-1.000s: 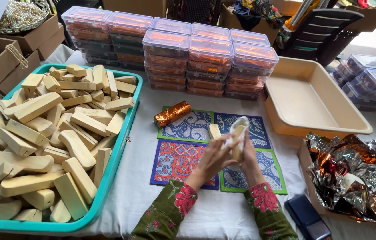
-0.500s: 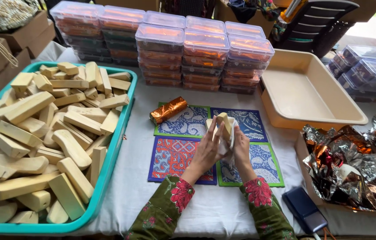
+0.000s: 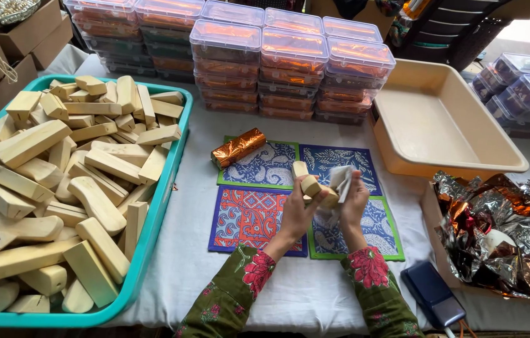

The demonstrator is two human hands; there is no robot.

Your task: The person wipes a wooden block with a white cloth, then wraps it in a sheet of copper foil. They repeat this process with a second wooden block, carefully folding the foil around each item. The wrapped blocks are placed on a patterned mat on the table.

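Over the white table [image 3: 315,294], above the patterned mats [image 3: 259,216], I am watching my left hand [image 3: 298,211] clenching a pale wooden block [image 3: 310,184], its long axis pointing toward 10 o'clock. My right hand [image 3: 353,201] is pinching a white cloth [image 3: 341,178] against it.

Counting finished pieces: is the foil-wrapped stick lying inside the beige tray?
No, the foil-wrapped stick lies on a patterned mat, outside the beige tray.

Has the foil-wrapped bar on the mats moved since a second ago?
No. The copper foil-wrapped bar lies at the same top-left corner of the green-edged mat as before; only the camera shifted.
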